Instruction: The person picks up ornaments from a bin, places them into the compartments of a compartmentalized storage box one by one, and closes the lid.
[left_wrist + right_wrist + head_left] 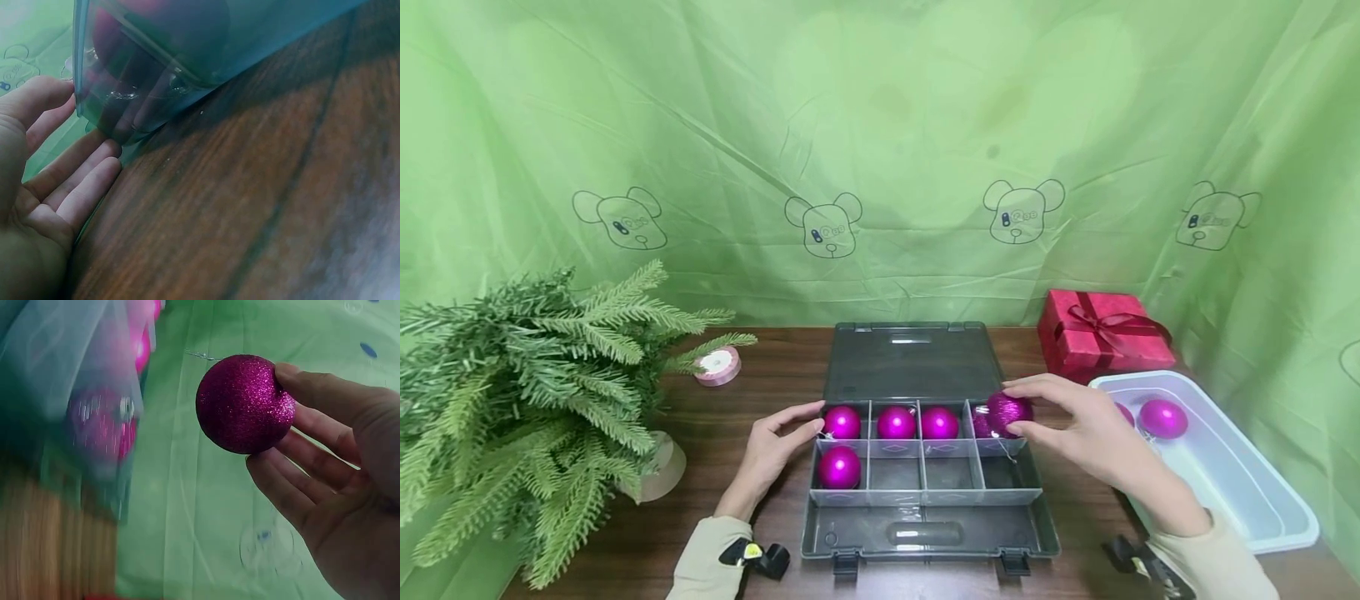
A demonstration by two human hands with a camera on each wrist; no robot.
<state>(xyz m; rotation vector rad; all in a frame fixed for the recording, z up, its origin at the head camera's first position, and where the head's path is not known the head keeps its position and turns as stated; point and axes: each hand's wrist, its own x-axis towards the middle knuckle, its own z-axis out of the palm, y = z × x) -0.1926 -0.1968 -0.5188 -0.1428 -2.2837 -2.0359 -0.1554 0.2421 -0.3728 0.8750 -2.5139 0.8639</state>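
In my right hand (1093, 429) I hold a glittery magenta Christmas ball (244, 403), pinched between thumb and fingers, a thin wire at its top. It is above the back right compartment of a dark clear divided box (883, 537), where another glittery ball (981, 422) lies partly hidden. Smooth magenta balls (896, 422) sit in the other back compartments, and one more (839, 467) lies in the left compartment of the front row. My left hand (772, 442) touches the box's back left corner, its fingers extended along the outer wall in the left wrist view.
A white plastic tray (1277, 492) with magenta balls (1163, 418) stands at the right. Behind it is a red gift box (1101, 333) with a bow. An artificial fir tree (550, 392) and a pink ribbon roll (718, 367) are at left. The box lid (913, 362) lies open backward.
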